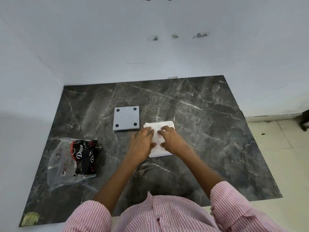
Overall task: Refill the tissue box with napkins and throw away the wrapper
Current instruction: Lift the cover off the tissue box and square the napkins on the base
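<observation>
A white stack of napkins [158, 138] lies on the dark marble table [209, 131], right of centre. My left hand [142, 143] rests on its left edge and my right hand [170, 138] on its right side, fingers spread and pressing down on the top. Whether a tissue box stands under the stack is hidden by my hands. A grey square panel [126, 118] with black round feet at its corners lies flat just left of the stack, apart from it. The plastic wrapper [73, 160], clear with a black and red printed part, lies flat at the table's left.
A pale wall runs behind and to the left of the table. The table's right edge drops to a light tiled floor [275, 164]. A dark object [306, 119] stands on the floor at the far right. My striped sleeves fill the bottom of the view.
</observation>
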